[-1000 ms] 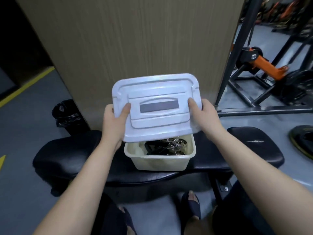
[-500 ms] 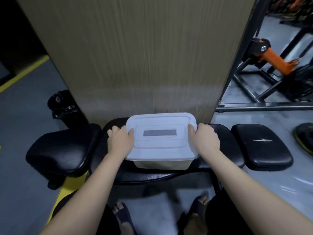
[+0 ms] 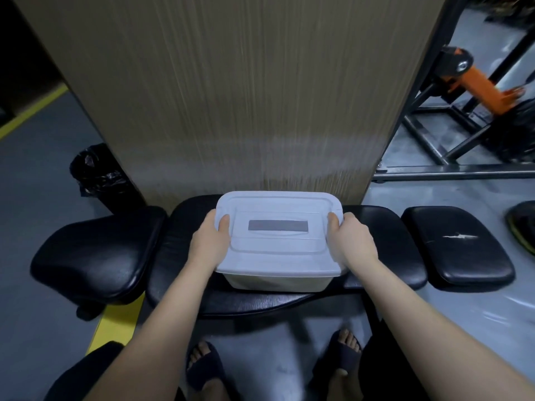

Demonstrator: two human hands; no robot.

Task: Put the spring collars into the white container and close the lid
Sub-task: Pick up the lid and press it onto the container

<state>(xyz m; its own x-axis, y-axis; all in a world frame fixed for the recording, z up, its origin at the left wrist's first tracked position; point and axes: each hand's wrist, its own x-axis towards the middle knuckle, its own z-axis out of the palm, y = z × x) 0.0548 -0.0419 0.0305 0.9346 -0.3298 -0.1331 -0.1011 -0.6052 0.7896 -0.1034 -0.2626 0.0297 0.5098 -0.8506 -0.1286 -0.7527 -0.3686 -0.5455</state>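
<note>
The white container [image 3: 275,282] stands on the middle pad of a black gym bench [image 3: 179,256]. Its white lid [image 3: 278,238], with a grey label strip in the centre, lies flat on top and covers the opening. My left hand [image 3: 210,241] grips the lid's left edge, thumb on top. My right hand [image 3: 351,241] grips the right edge the same way. The spring collars are hidden under the lid.
A tall wood-grain panel [image 3: 246,96] rises right behind the bench. A black bin with a bag [image 3: 98,175] stands at the left. A metal rack with an orange part [image 3: 477,85] is at the right. My sandalled feet [image 3: 205,369] are below the bench.
The lid was held tilted above the open container with the collars showing. It has come down flat onto the container, and both hands stay on its sides.
</note>
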